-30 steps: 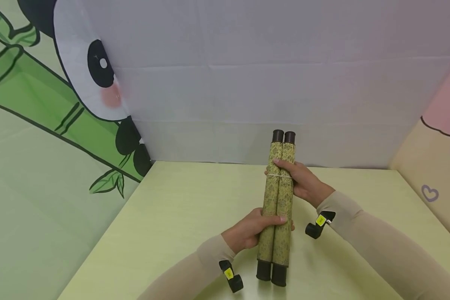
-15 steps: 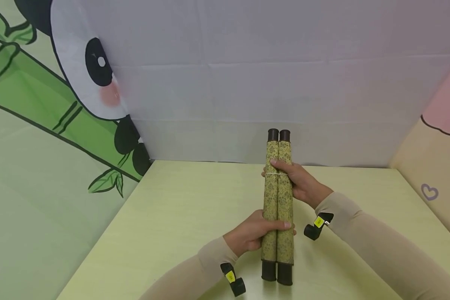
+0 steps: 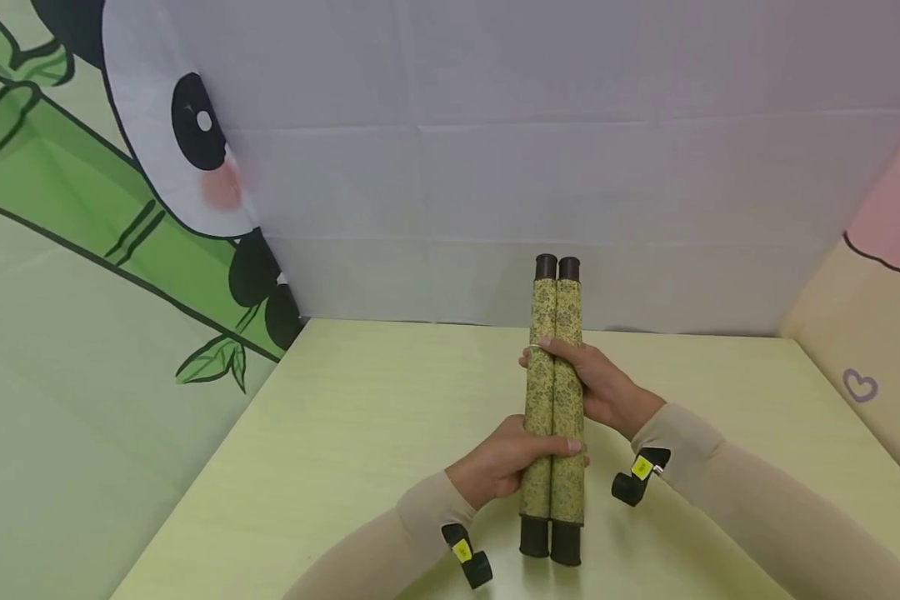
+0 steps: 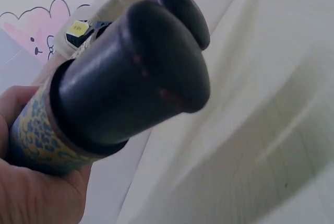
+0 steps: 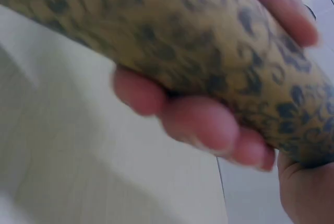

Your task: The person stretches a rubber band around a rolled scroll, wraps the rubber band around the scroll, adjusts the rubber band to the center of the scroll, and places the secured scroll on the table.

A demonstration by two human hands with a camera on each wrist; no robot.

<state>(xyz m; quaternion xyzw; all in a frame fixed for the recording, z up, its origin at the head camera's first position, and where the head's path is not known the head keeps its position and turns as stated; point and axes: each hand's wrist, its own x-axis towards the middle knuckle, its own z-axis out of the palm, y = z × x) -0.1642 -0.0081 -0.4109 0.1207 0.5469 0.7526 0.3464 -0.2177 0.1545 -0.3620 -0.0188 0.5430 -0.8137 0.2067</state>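
A double-rolled scroll (image 3: 553,400), yellow with a dark floral pattern and dark end knobs, is held up over the table in the head view. A thin white band goes round its upper part, mostly hidden by my right thumb. My right hand (image 3: 603,379) grips the scroll there, fingers curled behind both rolls. Lower down, my left hand (image 3: 506,458) grips it with the thumb laid across the front. In the left wrist view a dark knob (image 4: 141,67) fills the middle. The right wrist view shows curled fingertips (image 5: 201,125) under the patterned roll (image 5: 209,41).
The pale table (image 3: 390,392) ends at a plain light backdrop (image 3: 435,183). Printed side panels stand left and right, the left one with a green bamboo drawing (image 3: 82,175). Small black wrist cameras sit on both sleeves.
The scroll first swung slightly towards upright and its top shifted left. My right hand then slid down a little, its thumb now over the white band. My left hand keeps its grip.
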